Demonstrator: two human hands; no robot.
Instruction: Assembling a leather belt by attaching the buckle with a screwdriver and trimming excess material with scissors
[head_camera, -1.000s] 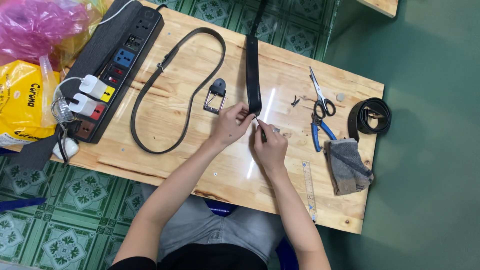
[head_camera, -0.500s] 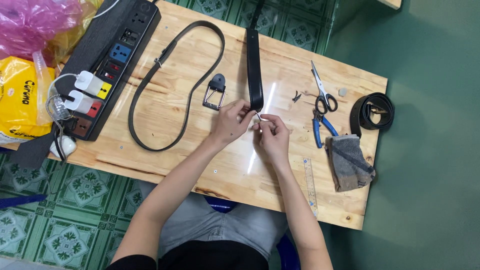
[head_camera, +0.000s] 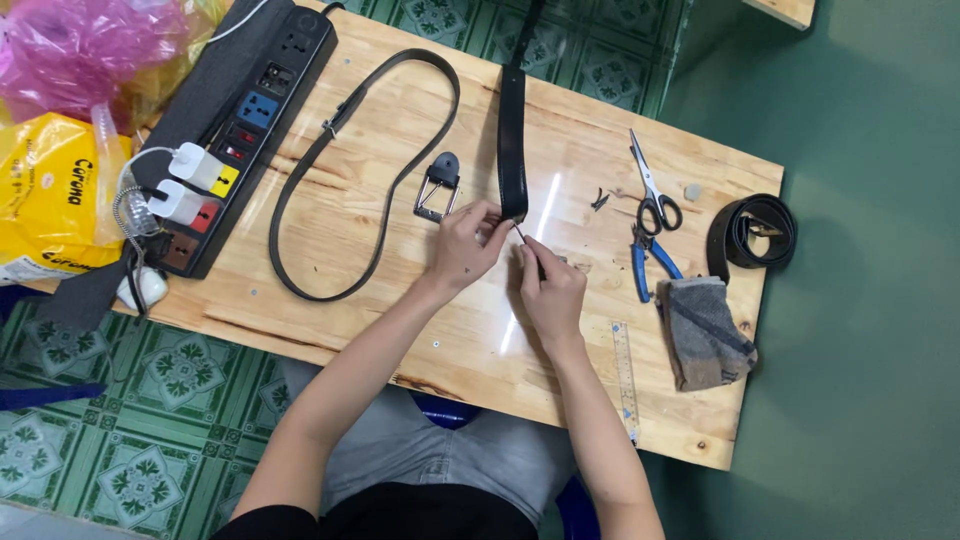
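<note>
My left hand (head_camera: 465, 245) pinches the near end of a black belt strap (head_camera: 512, 140) that runs away across the wooden table (head_camera: 420, 320). My right hand (head_camera: 548, 290) is closed around a thin metal tool, its tip meeting the strap end between my hands. A loose metal buckle (head_camera: 438, 188) lies just left of my left hand. A second, thinner dark belt (head_camera: 350, 170) loops on the table further left.
A black power strip (head_camera: 235, 130) with white chargers lies along the left edge, beside yellow and pink bags (head_camera: 50, 190). Scissors (head_camera: 650, 190), blue-handled pliers (head_camera: 650, 265), a grey cloth (head_camera: 705, 330), a ruler (head_camera: 625, 380) and a coiled black belt (head_camera: 750, 235) lie on the right.
Both hands stay together at the strap's near end with only slight finger shifts. The view has drifted a little.
</note>
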